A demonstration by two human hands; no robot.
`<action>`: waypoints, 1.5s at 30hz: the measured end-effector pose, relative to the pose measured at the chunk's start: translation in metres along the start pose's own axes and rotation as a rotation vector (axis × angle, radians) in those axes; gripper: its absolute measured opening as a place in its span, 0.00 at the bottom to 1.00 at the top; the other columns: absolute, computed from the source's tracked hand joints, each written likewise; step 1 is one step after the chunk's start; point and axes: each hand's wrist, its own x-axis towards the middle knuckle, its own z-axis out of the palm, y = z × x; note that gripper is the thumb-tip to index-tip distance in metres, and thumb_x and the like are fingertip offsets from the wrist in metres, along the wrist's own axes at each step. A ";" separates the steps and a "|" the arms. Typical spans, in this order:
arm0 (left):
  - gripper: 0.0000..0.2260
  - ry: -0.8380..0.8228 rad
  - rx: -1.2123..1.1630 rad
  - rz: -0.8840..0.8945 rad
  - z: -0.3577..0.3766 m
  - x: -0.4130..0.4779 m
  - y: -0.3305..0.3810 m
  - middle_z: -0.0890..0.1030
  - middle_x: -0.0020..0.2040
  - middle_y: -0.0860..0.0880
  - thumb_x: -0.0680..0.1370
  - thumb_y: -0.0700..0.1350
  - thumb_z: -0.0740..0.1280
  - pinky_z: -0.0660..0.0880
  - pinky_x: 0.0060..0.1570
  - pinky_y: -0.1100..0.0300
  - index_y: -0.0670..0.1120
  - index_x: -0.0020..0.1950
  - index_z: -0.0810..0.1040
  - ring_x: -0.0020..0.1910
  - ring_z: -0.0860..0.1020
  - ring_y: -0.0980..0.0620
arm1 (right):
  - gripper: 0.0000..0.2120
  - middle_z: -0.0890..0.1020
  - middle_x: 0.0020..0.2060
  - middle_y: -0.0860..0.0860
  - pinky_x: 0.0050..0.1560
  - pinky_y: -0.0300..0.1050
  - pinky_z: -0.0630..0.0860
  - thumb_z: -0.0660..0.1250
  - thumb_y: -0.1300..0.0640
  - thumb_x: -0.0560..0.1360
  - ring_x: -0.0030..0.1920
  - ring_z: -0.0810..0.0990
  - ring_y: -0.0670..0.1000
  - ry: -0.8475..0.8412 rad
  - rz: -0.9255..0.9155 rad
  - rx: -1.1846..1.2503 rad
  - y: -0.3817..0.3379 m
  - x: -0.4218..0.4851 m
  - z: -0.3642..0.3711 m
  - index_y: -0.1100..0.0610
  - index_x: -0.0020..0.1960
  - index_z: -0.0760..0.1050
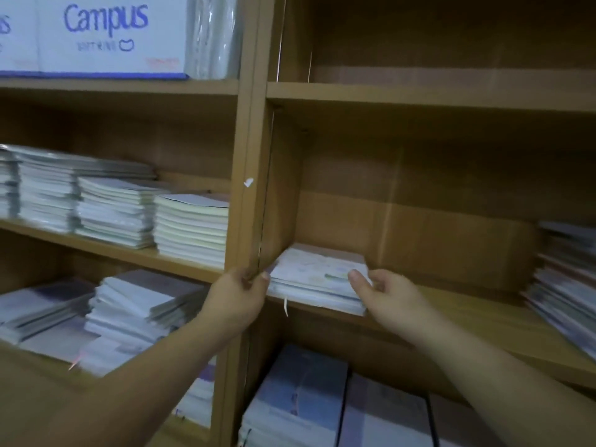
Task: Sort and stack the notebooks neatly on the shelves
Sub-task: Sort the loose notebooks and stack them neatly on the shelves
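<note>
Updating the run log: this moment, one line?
left hand: at left corner of notebook stack, grip unclear | right hand: grips its right edge | stack: on shelf

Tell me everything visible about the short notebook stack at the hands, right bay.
The notebook stack is short, a few thin pale books, top cover white with faint pastel print. It lies flat on the wooden shelf, beside the bay's left wall. The right hand pinches its right front corner, thumb on top; the left hand touches its left corner by thumb.
</note>
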 end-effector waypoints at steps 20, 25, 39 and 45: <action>0.15 -0.416 -0.922 -0.524 0.006 -0.042 0.041 0.82 0.60 0.38 0.79 0.33 0.64 0.79 0.61 0.46 0.39 0.66 0.74 0.58 0.82 0.40 | 0.17 0.83 0.51 0.54 0.52 0.53 0.82 0.80 0.50 0.69 0.49 0.83 0.55 0.188 0.216 0.354 0.035 -0.049 -0.020 0.52 0.54 0.80; 0.15 -0.537 -0.877 -0.428 0.005 -0.107 0.017 0.85 0.57 0.42 0.79 0.30 0.63 0.83 0.49 0.49 0.41 0.63 0.78 0.57 0.84 0.41 | 0.45 0.79 0.63 0.52 0.63 0.52 0.77 0.79 0.48 0.68 0.60 0.80 0.52 -0.013 0.320 0.320 0.048 -0.091 -0.040 0.52 0.79 0.61; 0.15 -0.517 -0.172 -0.056 0.126 -0.189 -0.047 0.79 0.62 0.62 0.82 0.49 0.67 0.79 0.61 0.50 0.63 0.64 0.69 0.59 0.79 0.57 | 0.22 0.74 0.55 0.37 0.57 0.41 0.71 0.64 0.64 0.81 0.58 0.73 0.45 0.056 0.318 0.182 0.154 -0.191 0.007 0.42 0.64 0.63; 0.30 -0.350 -0.106 0.118 0.199 -0.158 -0.038 0.71 0.64 0.65 0.84 0.52 0.61 0.76 0.56 0.61 0.61 0.82 0.50 0.58 0.76 0.58 | 0.22 0.75 0.55 0.43 0.47 0.37 0.74 0.65 0.66 0.79 0.53 0.76 0.48 0.178 0.297 0.115 0.202 -0.146 0.016 0.46 0.63 0.60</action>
